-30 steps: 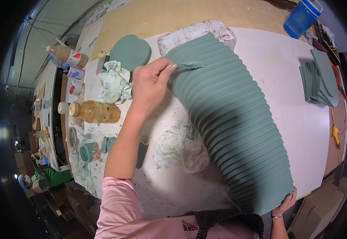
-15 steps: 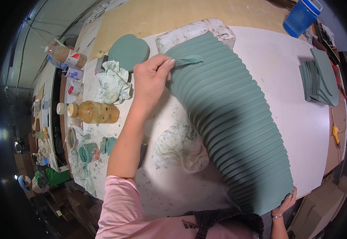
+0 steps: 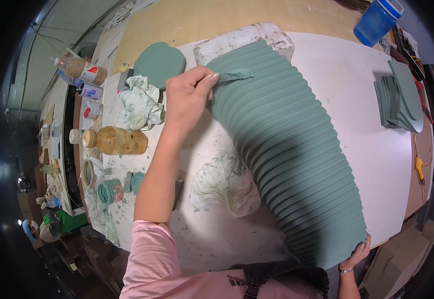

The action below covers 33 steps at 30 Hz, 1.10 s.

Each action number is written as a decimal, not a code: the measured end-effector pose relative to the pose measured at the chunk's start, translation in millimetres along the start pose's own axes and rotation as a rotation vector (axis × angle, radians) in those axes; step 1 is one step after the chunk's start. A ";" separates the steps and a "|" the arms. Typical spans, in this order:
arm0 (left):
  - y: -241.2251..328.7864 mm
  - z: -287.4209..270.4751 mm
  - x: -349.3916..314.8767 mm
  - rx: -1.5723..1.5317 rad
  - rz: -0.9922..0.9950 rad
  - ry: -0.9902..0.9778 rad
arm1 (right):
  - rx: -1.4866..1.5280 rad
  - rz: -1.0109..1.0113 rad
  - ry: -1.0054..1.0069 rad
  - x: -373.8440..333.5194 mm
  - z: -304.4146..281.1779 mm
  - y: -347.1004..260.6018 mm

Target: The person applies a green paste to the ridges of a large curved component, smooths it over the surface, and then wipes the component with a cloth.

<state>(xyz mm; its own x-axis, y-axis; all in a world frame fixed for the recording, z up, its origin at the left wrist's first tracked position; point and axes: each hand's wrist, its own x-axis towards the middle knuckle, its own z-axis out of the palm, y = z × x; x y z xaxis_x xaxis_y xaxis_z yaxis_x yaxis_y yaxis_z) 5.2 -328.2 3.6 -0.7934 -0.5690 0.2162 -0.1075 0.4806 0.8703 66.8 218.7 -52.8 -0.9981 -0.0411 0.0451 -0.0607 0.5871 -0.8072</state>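
Note:
A long fanned row of green flat pieces (image 3: 291, 144) runs from the table's far side toward me, its far end against a white paint-smeared block (image 3: 242, 40). My left hand (image 3: 187, 97) is closed on a small green-coated scraper-like tool (image 3: 232, 75) that lies on the top edges of the far pieces. My right hand (image 3: 355, 254) grips the near end of the row at the table's front edge.
A green-stained rag (image 3: 140, 102) and another crumpled rag (image 3: 227, 187) lie on the white table (image 3: 346, 84). A jar of amber liquid (image 3: 115, 141), bottles (image 3: 82, 72), a green heart-shaped piece (image 3: 159, 62), a second green stack (image 3: 401, 97) and a blue tub (image 3: 376, 20) stand around.
My left hand has moved along the far end of the row, and the green tool now lies further across the piece edges. The right hand has stayed put.

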 end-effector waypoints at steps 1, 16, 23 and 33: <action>-1.1 2.1 0.1 0.026 0.004 -0.008 | -0.003 0.001 0.002 0.2 0.7 -1.9; -2.8 -5.7 -2.0 0.036 0.038 -0.044 | 0.028 -0.013 0.005 2.7 3.2 -6.4; -0.7 -10.6 1.2 -0.256 0.024 0.043 | 0.015 -0.005 0.002 2.5 3.3 -7.9; 7.3 -3.4 13.7 -0.051 0.188 0.029 | 0.023 0.012 0.006 1.4 2.1 -4.7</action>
<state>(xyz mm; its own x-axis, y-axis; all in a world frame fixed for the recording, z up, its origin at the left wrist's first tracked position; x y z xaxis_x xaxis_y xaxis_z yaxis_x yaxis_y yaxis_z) -4.5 -334.6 14.5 -0.7790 -0.4916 0.3893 0.0720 0.5467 0.8342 65.7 214.3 -50.2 -0.9988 -0.0287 0.0387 -0.0482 0.5692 -0.8208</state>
